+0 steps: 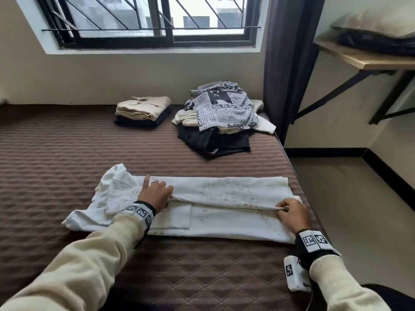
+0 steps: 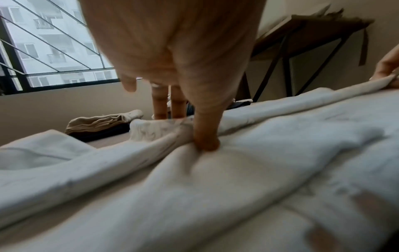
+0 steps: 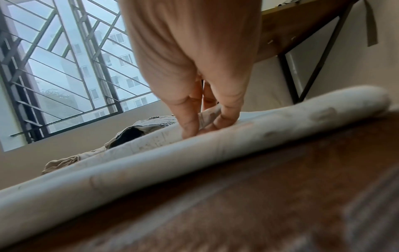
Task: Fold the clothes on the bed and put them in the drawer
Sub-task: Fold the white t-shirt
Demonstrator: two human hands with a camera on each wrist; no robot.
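The newspaper-print shirt (image 1: 224, 108) reads "OLD-SCHOOL", partly cut off

Head overhead; wrists low, windowward

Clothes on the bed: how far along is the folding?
Done: a folded stack, beige over dark, sits near the wall. In hand: the white shirt, with the left hand and right hand both pinching its folded-over edge. Left: the unfolded pile topped by a newspaper-print shirt. No drawer is in view.
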